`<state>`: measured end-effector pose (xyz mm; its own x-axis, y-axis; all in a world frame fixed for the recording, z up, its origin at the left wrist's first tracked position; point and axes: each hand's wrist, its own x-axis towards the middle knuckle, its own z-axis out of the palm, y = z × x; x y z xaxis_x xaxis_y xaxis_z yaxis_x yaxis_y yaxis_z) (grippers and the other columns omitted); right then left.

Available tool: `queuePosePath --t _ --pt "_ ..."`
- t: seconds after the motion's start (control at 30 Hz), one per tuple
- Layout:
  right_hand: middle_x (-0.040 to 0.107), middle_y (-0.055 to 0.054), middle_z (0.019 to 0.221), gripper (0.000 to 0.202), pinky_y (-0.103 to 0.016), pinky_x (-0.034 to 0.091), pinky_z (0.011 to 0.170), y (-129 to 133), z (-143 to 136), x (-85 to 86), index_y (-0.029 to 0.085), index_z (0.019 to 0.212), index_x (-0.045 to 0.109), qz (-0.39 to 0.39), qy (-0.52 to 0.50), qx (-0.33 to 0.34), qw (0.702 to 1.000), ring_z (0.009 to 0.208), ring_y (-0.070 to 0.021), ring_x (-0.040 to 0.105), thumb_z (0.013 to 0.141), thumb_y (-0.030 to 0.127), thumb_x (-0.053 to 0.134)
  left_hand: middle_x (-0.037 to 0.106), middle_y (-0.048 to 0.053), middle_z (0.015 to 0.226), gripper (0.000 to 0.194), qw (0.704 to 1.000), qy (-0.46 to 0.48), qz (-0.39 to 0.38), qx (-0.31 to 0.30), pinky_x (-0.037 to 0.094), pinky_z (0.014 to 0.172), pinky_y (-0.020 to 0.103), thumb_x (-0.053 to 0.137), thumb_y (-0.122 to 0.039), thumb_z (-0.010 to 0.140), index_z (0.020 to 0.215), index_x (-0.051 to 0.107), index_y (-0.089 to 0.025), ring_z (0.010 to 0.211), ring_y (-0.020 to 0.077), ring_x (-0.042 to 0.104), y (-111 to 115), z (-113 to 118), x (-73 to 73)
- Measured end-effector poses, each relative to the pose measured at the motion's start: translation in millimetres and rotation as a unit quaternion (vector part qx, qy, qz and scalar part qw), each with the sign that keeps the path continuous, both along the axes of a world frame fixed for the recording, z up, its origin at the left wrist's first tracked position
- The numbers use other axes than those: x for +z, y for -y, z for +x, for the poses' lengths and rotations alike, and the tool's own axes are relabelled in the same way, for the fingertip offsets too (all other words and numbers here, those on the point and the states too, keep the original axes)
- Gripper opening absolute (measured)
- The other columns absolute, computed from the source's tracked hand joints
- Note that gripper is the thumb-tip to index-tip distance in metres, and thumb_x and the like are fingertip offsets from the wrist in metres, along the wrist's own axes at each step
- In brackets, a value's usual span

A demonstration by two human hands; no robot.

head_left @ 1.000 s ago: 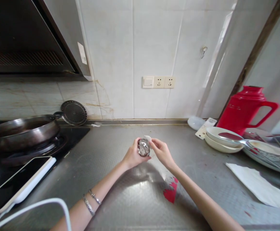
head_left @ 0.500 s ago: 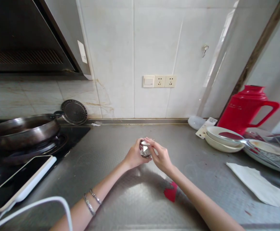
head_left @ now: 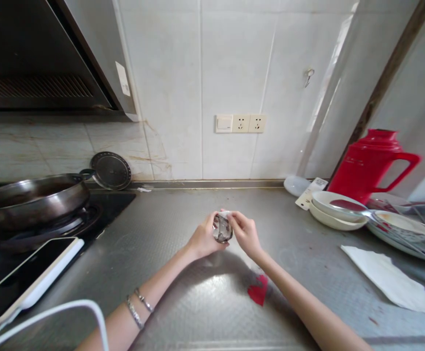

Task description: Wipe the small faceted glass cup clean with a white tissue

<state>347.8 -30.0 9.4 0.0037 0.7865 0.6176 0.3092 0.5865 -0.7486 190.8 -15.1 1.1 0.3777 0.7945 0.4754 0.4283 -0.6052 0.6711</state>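
Over the middle of the metal counter, my left hand (head_left: pixel 203 239) is wrapped round a small, shiny glass-like cup (head_left: pixel 222 231) with dark patches. Its open end or base faces me; I cannot tell which. The fingers of my right hand (head_left: pixel 247 233) are pinched together at the cup's upper right edge, on a small whitish scrap (head_left: pixel 224 213) lying along the rim. Whether this is paper, film or tissue does not show. Below my right wrist, a torn red piece (head_left: pixel 258 290) lies flat on the counter.
A pan (head_left: pixel 33 202) sits on the stove at left, with a phone (head_left: pixel 29 278) and white cable (head_left: pixel 62 306) in front. At right stand a red thermos (head_left: pixel 368 168), stacked bowls (head_left: pixel 335 219) and a white paper sheet (head_left: pixel 391 280). Wall sockets (head_left: pixel 249 124) are behind.
My right hand has shifted slightly right, pulling the whitish scrap toward the rim's edge. More of the cup's face now shows. My left hand keeps its hold.
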Motion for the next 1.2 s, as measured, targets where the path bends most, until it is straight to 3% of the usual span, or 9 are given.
queuePosePath --t 0.07,0.13,0.33,0.53,0.67,0.83,1.0,1.1,1.2 --pt "0.072 -0.004 0.075 0.032 -0.029 0.051 0.061 -3 0 0.2 0.018 0.087 0.071 -0.045 -0.028 -0.018 0.998 0.069 -0.0206 0.066 0.090 0.042 0.050 0.059 0.008 0.120 0.088 1.000 -0.022 0.004 -0.006 0.048 0.091 0.040 0.081 -0.026 0.052 0.129 0.039 -0.025 0.105 0.0265 0.060 1 0 -1.1" --pt "0.070 -0.003 0.070 0.032 -0.028 0.049 0.058 -4 0 0.6 0.018 0.083 0.071 -0.049 -0.028 -0.031 0.998 0.064 -0.0195 0.064 0.089 0.043 0.051 0.059 0.010 0.121 0.089 1.000 -0.029 0.007 -0.006 0.048 0.092 0.040 0.082 -0.027 0.052 0.130 0.039 -0.024 0.107 0.0274 0.059 1 0 -1.6" --pt "0.069 -0.003 0.115 0.029 -0.038 0.050 0.095 8 -1 2.4 0.027 0.112 0.067 0.066 0.045 0.008 0.997 0.109 -0.0237 0.064 0.091 0.029 0.047 0.061 0.008 0.119 0.083 1.000 0.016 -0.013 -0.007 0.049 0.089 0.040 0.081 -0.023 0.054 0.126 0.040 -0.025 0.104 0.0264 0.061 -1 1 -0.1" --pt "0.064 -0.002 0.123 0.038 -0.044 0.041 0.109 13 -2 2.3 0.028 0.124 0.060 0.138 0.135 0.086 0.977 0.123 -0.0221 0.054 0.090 0.020 0.046 0.064 0.006 0.110 0.066 0.999 0.040 -0.001 -0.019 0.051 0.082 0.034 0.075 -0.021 0.059 0.116 0.042 -0.023 0.095 0.0220 0.063 -3 1 2.0" --pt "0.067 -0.002 0.120 0.032 -0.043 0.045 0.103 11 -5 2.2 0.028 0.117 0.066 0.087 0.062 0.042 0.993 0.117 -0.0238 0.059 0.091 0.025 0.046 0.061 0.006 0.118 0.068 0.999 0.018 0.019 -0.019 0.049 0.088 0.035 0.076 -0.022 0.060 0.119 0.041 -0.024 0.104 0.0232 0.061 -5 -2 0.1" --pt "0.072 -0.005 0.108 0.027 -0.039 0.056 0.081 7 -7 0.4 0.025 0.105 0.071 -0.024 -0.006 -0.013 1.000 0.092 -0.0261 0.070 0.091 0.032 0.049 0.055 0.009 0.128 0.086 0.998 -0.047 0.041 -0.010 0.046 0.097 0.041 0.079 -0.024 0.056 0.131 0.036 -0.025 0.114 0.0274 0.057 -6 -4 -6.6" --pt "0.065 -0.003 0.122 0.032 -0.042 0.043 0.105 10 -7 -4.1 0.026 0.116 0.065 0.106 0.075 0.021 0.991 0.118 -0.0221 0.058 0.092 0.019 0.044 0.057 0.008 0.125 0.071 0.998 -0.024 0.050 -0.035 0.047 0.096 0.038 0.073 -0.020 0.062 0.126 0.042 -0.025 0.113 0.0256 0.057 -4 -1 -5.4" --pt "0.061 -0.003 0.128 0.040 -0.044 0.040 0.110 12 -5 -4.4 0.025 0.125 0.059 0.175 0.164 0.055 0.969 0.125 -0.0203 0.052 0.091 0.013 0.041 0.061 0.006 0.117 0.063 0.998 0.012 0.030 -0.048 0.049 0.093 0.035 0.074 -0.021 0.061 0.118 0.047 -0.023 0.107 0.0239 0.060 -3 1 -1.7" --pt "0.060 -0.004 0.130 0.042 -0.044 0.040 0.110 13 -3 -0.9 0.023 0.126 0.058 0.213 0.219 0.082 0.949 0.127 -0.0201 0.049 0.090 0.011 0.040 0.064 0.007 0.111 0.071 0.997 0.062 -0.021 -0.036 0.051 0.087 0.033 0.078 -0.023 0.058 0.120 0.042 -0.020 0.098 0.0224 0.063 -2 3 -0.1"
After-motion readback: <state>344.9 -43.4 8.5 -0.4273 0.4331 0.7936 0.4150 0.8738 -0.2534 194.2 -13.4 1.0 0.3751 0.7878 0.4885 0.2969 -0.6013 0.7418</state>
